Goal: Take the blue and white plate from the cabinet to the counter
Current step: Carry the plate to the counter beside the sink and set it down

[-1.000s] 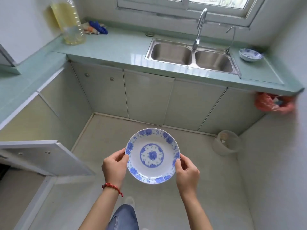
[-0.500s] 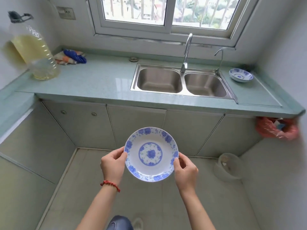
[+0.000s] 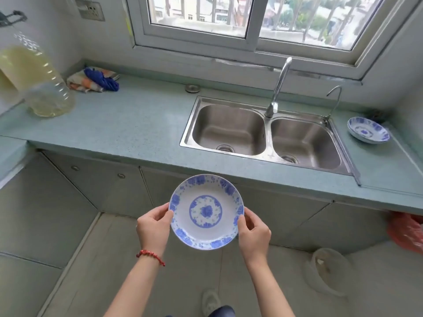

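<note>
I hold a blue and white plate [image 3: 207, 211] level in front of me, below the front edge of the pale green counter [image 3: 128, 131]. My left hand [image 3: 153, 227] grips its left rim and my right hand [image 3: 254, 232] grips its right rim. A red bead bracelet sits on my left wrist. The plate hangs over the floor, in front of the closed lower cabinet doors [image 3: 100, 191].
A double steel sink [image 3: 265, 133] with a tall tap sits in the counter. Another blue and white plate [image 3: 368, 130] rests at the counter's right end. A large oil bottle [image 3: 34, 81] and a cloth [image 3: 93, 80] stand at the left. A bucket [image 3: 329, 268] is on the floor.
My view has lifted and come closer to the counter; the open cabinet door at the left is out of sight. The plate stays held in both hands, now nearer the counter's front edge.
</note>
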